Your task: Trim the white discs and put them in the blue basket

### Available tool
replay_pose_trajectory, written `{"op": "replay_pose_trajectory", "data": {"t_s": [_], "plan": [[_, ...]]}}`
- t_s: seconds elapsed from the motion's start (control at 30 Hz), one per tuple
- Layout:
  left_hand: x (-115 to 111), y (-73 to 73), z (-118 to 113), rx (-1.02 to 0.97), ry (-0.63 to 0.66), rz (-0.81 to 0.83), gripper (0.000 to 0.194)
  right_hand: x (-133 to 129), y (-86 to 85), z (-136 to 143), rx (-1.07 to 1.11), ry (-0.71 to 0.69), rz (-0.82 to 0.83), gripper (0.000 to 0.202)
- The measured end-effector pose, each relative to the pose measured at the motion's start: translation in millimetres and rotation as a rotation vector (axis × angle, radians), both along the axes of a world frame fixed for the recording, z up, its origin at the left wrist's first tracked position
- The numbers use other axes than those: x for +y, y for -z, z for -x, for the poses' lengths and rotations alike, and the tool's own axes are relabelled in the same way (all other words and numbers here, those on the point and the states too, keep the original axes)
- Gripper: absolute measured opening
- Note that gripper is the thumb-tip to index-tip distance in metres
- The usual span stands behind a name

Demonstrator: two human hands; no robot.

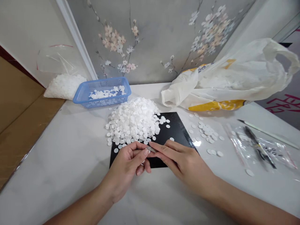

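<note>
My left hand (132, 161) pinches a small white disc (148, 151) between thumb and forefinger, over the front of a black board (179, 129). Another pale edge shows between its lower fingers. My right hand (187, 161) meets it fingertip to fingertip, closed on a small grey metal blade (152, 149) that touches the disc. The fingers hide most of the blade. Just beyond both hands rises a big heap of white discs (136, 120), covering the back left of the board.
Behind the heap stands a blue basket (102, 103) holding some discs, beside a clear bag of discs (64, 86). A white plastic bag (225, 84) lies at the back right. Loose discs (208, 131), a black pen (260, 147), a clear zip bag (278, 153) and a thin white tool (267, 132) lie rightward.
</note>
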State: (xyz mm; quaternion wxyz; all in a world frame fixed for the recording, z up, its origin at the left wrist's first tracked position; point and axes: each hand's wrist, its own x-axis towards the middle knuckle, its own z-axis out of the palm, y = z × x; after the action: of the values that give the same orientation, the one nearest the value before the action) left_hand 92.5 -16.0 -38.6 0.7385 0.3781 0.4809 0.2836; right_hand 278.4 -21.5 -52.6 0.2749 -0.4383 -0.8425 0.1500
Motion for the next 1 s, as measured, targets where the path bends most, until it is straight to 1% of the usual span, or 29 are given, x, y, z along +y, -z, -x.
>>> {"op": "replay_pose_trajectory", "data": {"t_s": [0.17,0.3,0.43,0.5,0.6,0.63,0.7,0.77,0.8,0.83,0.9,0.93,1.0], "plan": [[0,-0.8,0,-0.004,0.001,-0.005,0.026,-2,0.0,-3,-0.009,0.000,-0.005,0.033],[-2,-0.5,-2,-0.003,-0.006,0.002,0.026,-2,-0.5,-2,-0.030,0.012,0.024,0.034],[5,0.1,6,-0.022,-0.062,-0.004,0.023,5,-2.4,-4,-0.068,0.135,0.107,0.035],[15,-1.3,16,-0.050,-0.142,-0.018,0.021,9,-4.0,-7,-0.080,0.205,0.171,0.036],[32,-5.4,34,-0.082,-0.359,-0.062,0.013,13,-5.0,-10,-0.104,0.254,0.269,0.029],[36,-6.7,40,-0.097,-0.418,-0.063,0.014,13,-4.5,-9,-0.112,0.254,0.281,0.027],[42,-8.4,49,-0.142,-0.478,-0.042,0.025,13,-2.0,-5,-0.083,0.205,0.285,0.029],[43,-8.7,54,-0.172,-0.456,-0.024,0.033,13,2.2,2,-0.003,0.112,0.287,0.024],[42,-8.5,55,-0.167,-0.416,-0.024,0.033,13,4.6,7,0.030,0.061,0.293,0.019],[40,-8.3,56,-0.150,-0.371,-0.032,0.029,14,7.2,13,0.038,0.013,0.298,0.019],[37,-8.1,56,-0.099,-0.285,-0.051,0.015,15,12.3,23,-0.035,-0.048,0.283,0.029],[36,-8.0,56,-0.079,-0.250,-0.053,0.013,16,14.5,27,-0.092,-0.069,0.274,0.034],[36,-7.0,55,-0.080,-0.220,-0.031,0.023,18,17.6,35,-0.183,-0.093,0.267,0.037]]}}
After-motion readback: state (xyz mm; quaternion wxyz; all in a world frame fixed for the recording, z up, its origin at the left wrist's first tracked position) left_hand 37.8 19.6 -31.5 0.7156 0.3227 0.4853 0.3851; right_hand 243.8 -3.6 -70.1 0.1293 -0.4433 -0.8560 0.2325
